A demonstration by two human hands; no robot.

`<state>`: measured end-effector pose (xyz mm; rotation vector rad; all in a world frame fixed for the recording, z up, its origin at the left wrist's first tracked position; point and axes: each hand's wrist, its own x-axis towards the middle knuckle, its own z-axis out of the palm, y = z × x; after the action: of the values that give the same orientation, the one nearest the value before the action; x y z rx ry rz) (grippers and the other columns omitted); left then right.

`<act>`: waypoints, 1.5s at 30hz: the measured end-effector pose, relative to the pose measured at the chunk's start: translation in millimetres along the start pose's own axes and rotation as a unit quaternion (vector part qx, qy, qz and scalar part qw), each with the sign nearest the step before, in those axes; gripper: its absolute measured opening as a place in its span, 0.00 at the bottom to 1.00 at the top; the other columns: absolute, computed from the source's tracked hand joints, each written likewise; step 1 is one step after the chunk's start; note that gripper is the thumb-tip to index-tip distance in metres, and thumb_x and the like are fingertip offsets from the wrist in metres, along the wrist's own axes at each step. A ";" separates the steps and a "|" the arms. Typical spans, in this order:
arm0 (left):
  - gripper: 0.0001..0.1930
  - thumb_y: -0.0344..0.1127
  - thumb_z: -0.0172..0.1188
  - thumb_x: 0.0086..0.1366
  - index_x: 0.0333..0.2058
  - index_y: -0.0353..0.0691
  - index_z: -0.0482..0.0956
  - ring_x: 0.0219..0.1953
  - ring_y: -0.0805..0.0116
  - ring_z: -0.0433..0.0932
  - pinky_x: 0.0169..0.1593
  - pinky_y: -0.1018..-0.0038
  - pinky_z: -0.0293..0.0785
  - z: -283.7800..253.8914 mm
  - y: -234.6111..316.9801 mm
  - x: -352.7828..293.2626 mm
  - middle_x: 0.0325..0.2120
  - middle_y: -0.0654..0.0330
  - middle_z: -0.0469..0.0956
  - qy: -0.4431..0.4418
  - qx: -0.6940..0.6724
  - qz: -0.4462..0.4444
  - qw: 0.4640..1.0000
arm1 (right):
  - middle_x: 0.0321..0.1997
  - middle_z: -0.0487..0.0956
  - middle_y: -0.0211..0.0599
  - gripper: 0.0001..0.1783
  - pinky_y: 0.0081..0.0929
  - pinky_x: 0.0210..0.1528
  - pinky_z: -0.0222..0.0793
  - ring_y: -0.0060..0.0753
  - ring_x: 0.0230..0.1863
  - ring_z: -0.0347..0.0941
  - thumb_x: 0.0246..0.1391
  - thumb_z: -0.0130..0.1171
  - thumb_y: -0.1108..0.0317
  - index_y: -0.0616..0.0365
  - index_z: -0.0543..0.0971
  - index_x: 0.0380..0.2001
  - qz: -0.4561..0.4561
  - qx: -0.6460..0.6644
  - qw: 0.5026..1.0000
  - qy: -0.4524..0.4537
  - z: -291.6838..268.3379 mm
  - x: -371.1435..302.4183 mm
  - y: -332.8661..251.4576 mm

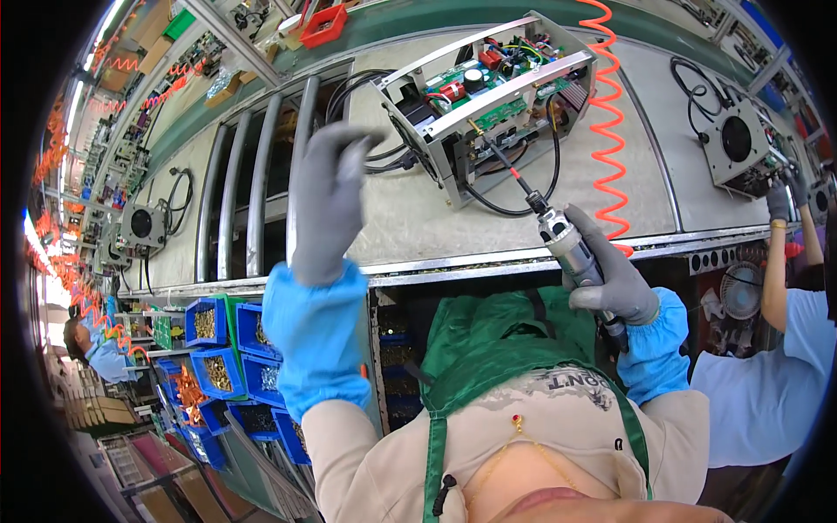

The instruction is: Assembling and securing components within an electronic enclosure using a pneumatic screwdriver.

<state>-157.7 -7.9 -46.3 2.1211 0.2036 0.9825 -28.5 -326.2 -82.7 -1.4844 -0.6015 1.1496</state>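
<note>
My gloved right hand (610, 272) is wrapped round a silver power screwdriver (568, 248). The driver's long bit slants up and away to the near side of an open metal chassis (523, 83); whether the tip touches a screw cannot be made out. Inside this box sit green circuit boards (501, 113), red and black parts and coloured wires. Left of the chassis, my left hand (327, 205) is raised above the bench edge in a grey glove. Its fingers are smeared by motion, so anything between them is hidden.
A coiled orange air hose (608, 131) hangs just right of the chassis. Metal rollers (261, 187) lie to the left. Blue bins (216, 370) of small hardware stand below the bench at left. A co-worker's gloved hand (779, 200) works at another unit (737, 144) on the right.
</note>
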 end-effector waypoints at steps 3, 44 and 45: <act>0.09 0.36 0.51 0.67 0.42 0.41 0.75 0.36 0.55 0.80 0.39 0.66 0.73 36.1 2.5 40.5 0.32 0.53 0.80 -0.065 0.069 0.033 0.995 | 0.52 0.68 0.38 0.59 0.25 0.39 0.71 0.26 0.38 0.71 0.31 0.61 0.72 0.50 0.47 0.70 -0.066 -0.057 0.996 0.031 6.5 -0.8 -0.2; 0.17 0.31 0.61 0.55 0.44 0.32 0.79 0.31 0.71 0.78 0.40 0.75 0.74 37.4 8.4 111.0 0.31 0.57 0.81 -0.465 0.162 -0.184 0.851 | 0.39 0.70 0.41 0.62 0.27 0.25 0.77 0.29 0.27 0.72 0.29 0.63 0.68 0.44 0.44 0.70 0.047 0.211 0.976 0.020 39.8 -2.1 -30.8; 0.17 0.31 0.61 0.55 0.44 0.32 0.79 0.31 0.71 0.78 0.40 0.75 0.74 39.2 9.5 107.4 0.31 0.57 0.81 -0.467 0.162 -0.183 0.850 | 0.37 0.72 0.42 0.65 0.28 0.23 0.77 0.29 0.23 0.73 0.26 0.67 0.63 0.40 0.43 0.70 0.073 0.196 0.978 0.022 39.9 -4.2 -32.8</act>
<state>-57.6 9.1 7.1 2.4841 0.2701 -0.3845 -58.6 -303.4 -47.2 -1.2235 -0.2185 1.2605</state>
